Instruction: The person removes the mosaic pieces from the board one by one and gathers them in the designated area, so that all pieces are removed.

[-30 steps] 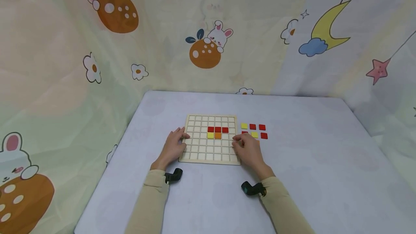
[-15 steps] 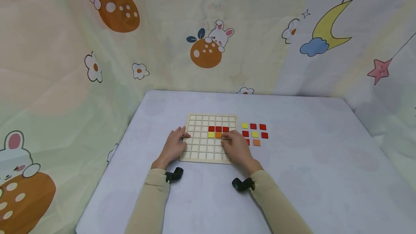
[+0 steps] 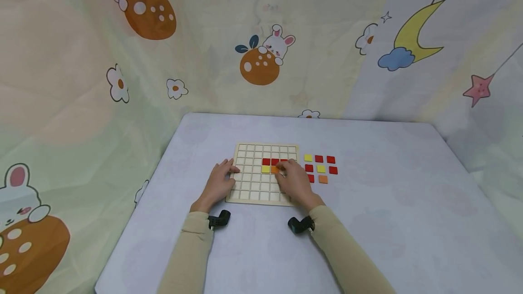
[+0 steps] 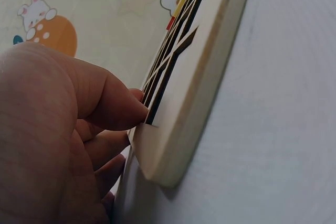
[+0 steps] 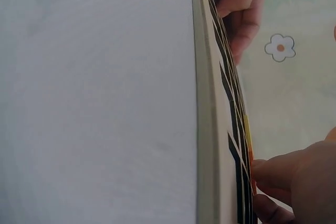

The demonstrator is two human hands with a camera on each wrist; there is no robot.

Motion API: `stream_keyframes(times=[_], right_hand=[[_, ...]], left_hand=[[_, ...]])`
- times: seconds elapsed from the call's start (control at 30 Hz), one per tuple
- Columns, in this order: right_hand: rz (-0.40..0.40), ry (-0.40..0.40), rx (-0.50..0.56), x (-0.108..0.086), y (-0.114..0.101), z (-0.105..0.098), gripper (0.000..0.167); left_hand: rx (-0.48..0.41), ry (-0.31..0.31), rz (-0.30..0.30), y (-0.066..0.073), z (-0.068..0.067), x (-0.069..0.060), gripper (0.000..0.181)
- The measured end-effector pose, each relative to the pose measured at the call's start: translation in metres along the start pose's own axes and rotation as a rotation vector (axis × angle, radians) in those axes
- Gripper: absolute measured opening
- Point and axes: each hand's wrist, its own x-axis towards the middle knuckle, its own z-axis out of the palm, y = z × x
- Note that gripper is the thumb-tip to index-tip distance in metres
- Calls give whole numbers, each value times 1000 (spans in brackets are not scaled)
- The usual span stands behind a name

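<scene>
A pale wooden grid board [image 3: 253, 196] lies on the table. In it sit red tiles [image 3: 266, 162] in a row, with a yellow tile [image 3: 265, 169] and an orange tile [image 3: 273, 170] below them. My left hand [image 3: 218, 183] rests at the board's left edge, its thumb [image 4: 118, 106] on the frame and the other fingers along the side. Over the board, my right hand [image 3: 295, 183] pinches a small orange tile [image 5: 254, 186] next to the placed orange one, mostly hidden by its fingers. The red tile at the row's right end is partly covered.
Right of the board, several loose red, yellow and orange tiles [image 3: 321, 169] lie in rows on the white table [image 3: 367, 185]. A printed curtain [image 3: 327, 58] hangs behind it. Each wrist wears a black camera.
My right hand has moved left from the board's right edge to beside the orange tile, uncovering the lower loose tiles. The left hand has stayed in place.
</scene>
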Motion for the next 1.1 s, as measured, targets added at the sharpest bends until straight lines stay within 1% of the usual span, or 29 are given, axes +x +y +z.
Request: stream_keyframes(times=[0.23, 0.4, 0.63, 0.8, 1.1], right_hand=[[17, -16, -23, 5, -2, 1, 32], [26, -11, -1, 7, -3, 1, 30], [23, -3, 52, 8, -4, 3, 28], [26, -2, 50, 7, -5, 3, 29], [8, 1, 47, 8, -4, 3, 31]], left_hand=[[-4, 3, -10, 1, 0, 0, 35], [0, 4, 0, 3, -1, -1, 36], [-7, 2, -6, 5, -2, -1, 37], [-4, 8, 6, 6, -2, -2, 37], [-11, 0, -5, 4, -2, -1, 36]])
